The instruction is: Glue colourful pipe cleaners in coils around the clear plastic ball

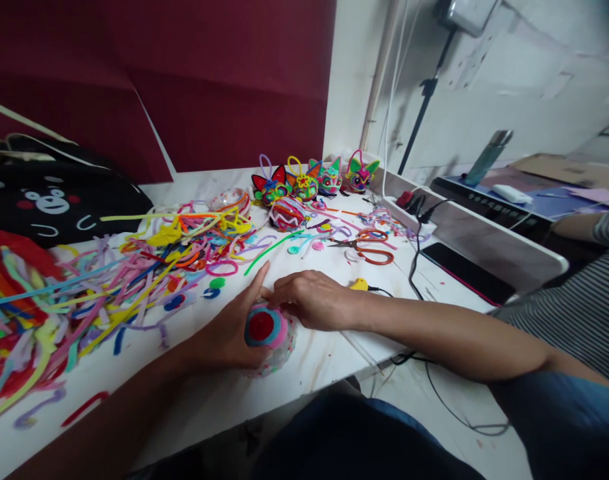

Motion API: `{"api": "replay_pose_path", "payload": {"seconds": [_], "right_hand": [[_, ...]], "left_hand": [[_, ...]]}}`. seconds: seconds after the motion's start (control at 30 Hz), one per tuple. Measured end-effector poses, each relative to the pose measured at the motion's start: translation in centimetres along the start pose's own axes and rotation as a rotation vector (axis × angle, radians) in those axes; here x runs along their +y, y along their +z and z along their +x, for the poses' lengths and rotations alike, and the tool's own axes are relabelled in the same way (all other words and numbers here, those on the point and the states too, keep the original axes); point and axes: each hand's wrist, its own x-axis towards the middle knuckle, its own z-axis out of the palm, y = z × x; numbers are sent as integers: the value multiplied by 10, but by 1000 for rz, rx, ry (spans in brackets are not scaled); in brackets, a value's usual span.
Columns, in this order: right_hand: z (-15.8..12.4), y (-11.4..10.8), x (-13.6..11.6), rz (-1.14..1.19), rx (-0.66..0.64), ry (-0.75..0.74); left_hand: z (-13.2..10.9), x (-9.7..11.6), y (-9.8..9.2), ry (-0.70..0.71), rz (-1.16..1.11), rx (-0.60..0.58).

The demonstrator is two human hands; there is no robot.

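Clear ball (270,339) was on table (324,363), betw. hands

L hand (229,330) grasped its left side, prob. to steady it; R hand (304,298) bunched at top edge, fingertips hidden, can't tell if pinching. Scissors (355,245) lay beyond, prob. for easy reach; fuzzy strips (184,250) sprawled L of grip.

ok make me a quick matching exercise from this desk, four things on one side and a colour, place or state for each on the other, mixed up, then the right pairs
Things
1. scissors
2. ball with the red disc
3. bag
4. phone

Descriptions
A. cartoon face on its front
B. flat and dark, with a reddish edge
C. orange handles
D. held in the left hand

Right pairs: 1-C, 2-D, 3-A, 4-B
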Motion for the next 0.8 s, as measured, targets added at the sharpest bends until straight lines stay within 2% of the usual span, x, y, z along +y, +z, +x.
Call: {"api": "replay_pose_path", "payload": {"seconds": [0.4,0.57,0.7,0.8], "right_hand": [[3,-8,-5,-79,-24,35],[3,-9,-7,-108,-34,36],[2,-9,-7,-112,-40,21],[1,-8,-6,-106,-37,2]], "left_hand": [[0,9,-9,-78,71,-20],[-7,14,-17,-183,46,-13],[-28,18,-10,-299,113,138],[-42,24,11,-391,164,347]]}}
